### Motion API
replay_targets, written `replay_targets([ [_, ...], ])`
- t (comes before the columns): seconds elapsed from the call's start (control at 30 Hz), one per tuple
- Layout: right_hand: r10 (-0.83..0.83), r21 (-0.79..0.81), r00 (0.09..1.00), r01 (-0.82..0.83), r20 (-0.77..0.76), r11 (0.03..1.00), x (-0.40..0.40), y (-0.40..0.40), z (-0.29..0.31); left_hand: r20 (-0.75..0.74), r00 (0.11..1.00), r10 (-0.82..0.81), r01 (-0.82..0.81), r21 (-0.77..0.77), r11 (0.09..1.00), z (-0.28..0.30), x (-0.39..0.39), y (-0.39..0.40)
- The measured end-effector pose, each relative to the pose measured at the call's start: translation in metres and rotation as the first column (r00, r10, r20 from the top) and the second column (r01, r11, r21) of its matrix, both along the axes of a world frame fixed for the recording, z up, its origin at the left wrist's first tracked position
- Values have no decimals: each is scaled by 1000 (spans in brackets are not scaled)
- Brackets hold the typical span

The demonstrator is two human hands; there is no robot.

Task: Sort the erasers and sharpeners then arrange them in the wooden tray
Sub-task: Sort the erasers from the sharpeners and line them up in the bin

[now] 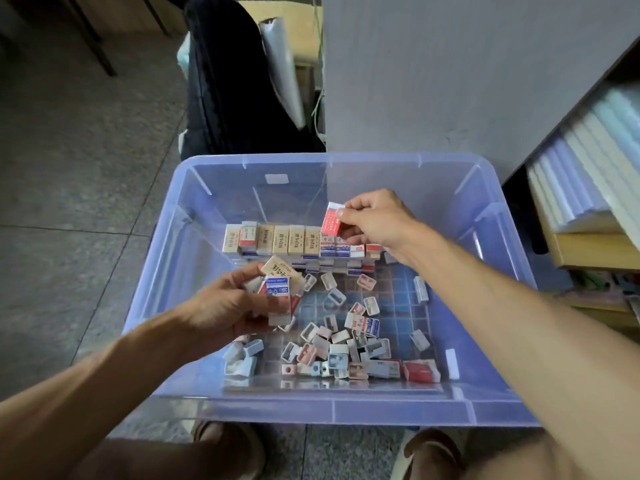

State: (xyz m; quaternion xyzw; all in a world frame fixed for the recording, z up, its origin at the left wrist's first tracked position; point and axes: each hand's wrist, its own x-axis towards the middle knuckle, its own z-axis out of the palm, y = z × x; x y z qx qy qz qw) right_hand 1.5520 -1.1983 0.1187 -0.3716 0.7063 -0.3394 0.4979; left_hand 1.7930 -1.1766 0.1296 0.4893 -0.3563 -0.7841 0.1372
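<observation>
In the head view, the right hand (pixel 375 220) pinches a red eraser (pixel 330 221) above the row of erasers (pixel 294 241) standing along the far part of the blue bin (pixel 332 410). The left hand (pixel 225 306) holds several erasers (pixel 278 289) near the left wall. Loose sharpeners (pixel 343 344) lie near the front edge; the floor at the right is bare.

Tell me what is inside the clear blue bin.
Inside the bin: a stacked row of erasers along the far side, loose sharpeners and erasers nearer. The hands hide some pieces.
</observation>
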Motion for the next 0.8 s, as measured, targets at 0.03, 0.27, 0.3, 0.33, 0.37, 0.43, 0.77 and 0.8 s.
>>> replay_targets([
  [0.03, 4, 17, 1000, -4, 4, 1000, 7, -5, -5, 21, 999, 24, -24, -16, 1000, 3, 5, 1],
  [0.27, 43, 65, 998, -40, -45, 997, 71, -33, -31, 65, 989, 135, -134, -32, 991, 7, 20, 5],
  [0.3, 51, 63, 997, -48, -56, 997, 79, -36, -34, 72, 986, 153, -151, -28, 988, 6, 21, 4],
  [0.33, 57, 63, 996, -53, -67, 997, 86, -38, -36, 78, 983, 166, -164, -28, 986, 5, 22, 3],
  [0.37, 62, 63, 995, -57, -84, 996, 90, -40, -38, 85, 981, 176, -174, -28, 984, 5, 23, 2],
  [0.43, 64, 68, 991, -57, -120, 996, 94, -42, -42, 93, 977, 194, -192, -33, 981, 4, 23, 1],
  [0.77, 266, -79, 826, -348, -497, 934, 103, -38, -45, 66, 973, 221, -218, -49, 975, 1, 21, -3],
  [0.8, 274, -76, 813, -361, -515, 929, 104, -40, -44, 60, 973, 225, -222, -49, 974, 2, 21, -4],
])
